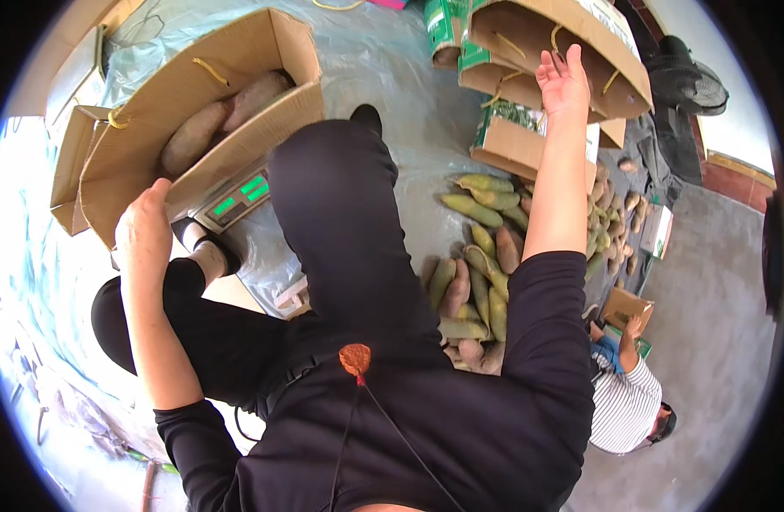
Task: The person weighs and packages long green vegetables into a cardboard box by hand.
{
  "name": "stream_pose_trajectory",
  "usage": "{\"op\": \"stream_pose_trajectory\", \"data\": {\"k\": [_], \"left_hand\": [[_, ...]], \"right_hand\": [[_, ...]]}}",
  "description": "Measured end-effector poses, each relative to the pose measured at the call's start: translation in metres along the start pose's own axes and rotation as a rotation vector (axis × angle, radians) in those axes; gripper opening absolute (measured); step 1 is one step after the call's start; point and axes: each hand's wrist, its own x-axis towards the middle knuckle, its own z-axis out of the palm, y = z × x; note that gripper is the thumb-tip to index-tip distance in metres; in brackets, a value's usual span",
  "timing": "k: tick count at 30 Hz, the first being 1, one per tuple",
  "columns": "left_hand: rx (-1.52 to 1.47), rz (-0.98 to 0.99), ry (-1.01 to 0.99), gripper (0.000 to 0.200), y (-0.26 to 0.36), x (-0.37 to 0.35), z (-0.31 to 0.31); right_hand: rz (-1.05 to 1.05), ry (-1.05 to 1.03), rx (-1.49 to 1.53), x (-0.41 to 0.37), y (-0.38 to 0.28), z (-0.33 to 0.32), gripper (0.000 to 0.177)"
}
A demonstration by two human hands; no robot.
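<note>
Grey floor [699,282], part under clear plastic sheeting [417,128]. Toward the sheeting's left edge, an open carton [264,136] holds long roots [195,136]; toward its far right corner, a second carton [624,55]; by the right edge, piled roots [498,316]; beyond, a black fan [695,90]. The left hand [144,229] is at the open carton's rim, grip unclear; the right hand [564,85], fingers spread, at the second's mouth.

Wide-angle view, brightly lit — illumination strongest at left, where the plastic sheeting [33,290] washes out to near white. The grey floor [699,273] at right is softly lit; the black clothing [460,418] loses detail. Barrel distortion bends the edges — black, blue-fringed at left.
</note>
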Motion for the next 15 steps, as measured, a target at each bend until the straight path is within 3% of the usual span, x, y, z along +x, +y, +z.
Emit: {"op": "stream_pose_trajectory", "data": {"k": [2, 5, 7, 9, 11, 13, 15], "left_hand": [[0.007, 0.014, 0.011, 0.026, -0.004, -0.001, 0.003], [0.027, 0.032, -0.004, 0.024, -0.007, 0.001, 0.006], [0.036, 0.019, -0.034, 0.024, -0.006, 0.001, 0.006], [0.043, -0.005, -0.05, 0.024, -0.005, 0.001, 0.006], [0.045, -0.001, -0.033, 0.024, -0.005, 0.0, 0.007], [0.037, 0.003, -0.021, 0.025, -0.007, 0.0, 0.01], [0.031, -0.01, 0.001, 0.026, -0.008, -0.001, 0.01]], "right_hand": [[-0.038, 0.079, -0.029, -0.023, 0.01, -0.025, 0.047], [-0.04, 0.004, -0.184, -0.058, 0.046, -0.09, 0.049], [0.161, -0.072, -0.639, -0.089, 0.075, -0.132, 0.038], [0.232, -0.162, -0.992, -0.125, 0.111, -0.178, 0.03], [0.031, -0.401, -1.423, -0.153, 0.162, -0.251, 0.034], [0.208, -0.52, -1.687, -0.192, 0.187, -0.29, 0.048], [0.299, -0.459, -1.768, -0.228, 0.207, -0.321, 0.054]]}}
